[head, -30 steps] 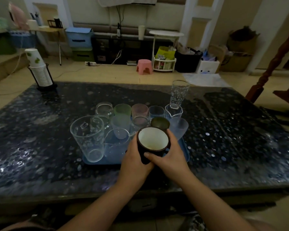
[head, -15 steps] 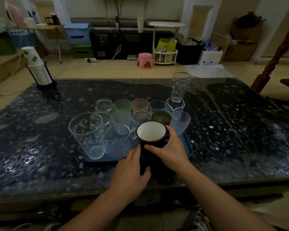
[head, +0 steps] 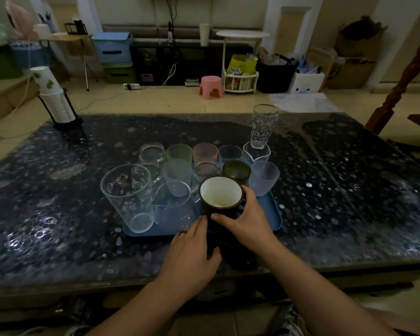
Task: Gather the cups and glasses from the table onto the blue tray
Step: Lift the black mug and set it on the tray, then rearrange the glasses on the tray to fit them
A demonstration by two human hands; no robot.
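A blue tray (head: 274, 214) lies on the dark speckled table (head: 58, 202) and carries several cups and glasses, among them a tall clear printed glass (head: 129, 197) at its left. At the tray's near edge stands a dark mug with a white inside (head: 220, 194). My right hand (head: 243, 217) grips that mug from the right, thumb across its front. My left hand (head: 192, 251) lies flat on the table just before the tray, fingers relaxed, holding nothing. A tall patterned clear glass (head: 264, 124) stands alone on the table behind the tray's far right corner.
A stack of paper cups in a black holder (head: 55, 103) stands at the table's far left corner. Beyond the table are a pink stool (head: 211, 86), boxes and shelves on the floor. A wooden post (head: 398, 88) rises at the right.
My left hand let go of the mug and drew back onto the table. The mug came down toward the tray's near edge, still held by my right hand.
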